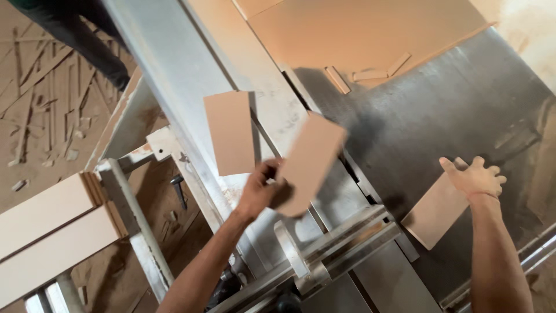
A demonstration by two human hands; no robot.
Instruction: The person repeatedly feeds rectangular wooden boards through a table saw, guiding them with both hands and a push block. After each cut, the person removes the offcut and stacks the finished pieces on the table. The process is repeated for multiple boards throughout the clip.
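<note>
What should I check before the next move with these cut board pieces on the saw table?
1. Left hand grips the blurred tan rectangular board piece at its lower end: ok.
2. Right hand lies flat on the tan board offcut on the grey metal saw table: ok.
3. Third tan rectangular panel lies apart from both hands on the pale sliding carriage: ok.
4. Saw blade position: cannot tell, none visible.
5. Small wooden strips lie loose on the table's far edge: not ok.
</note>
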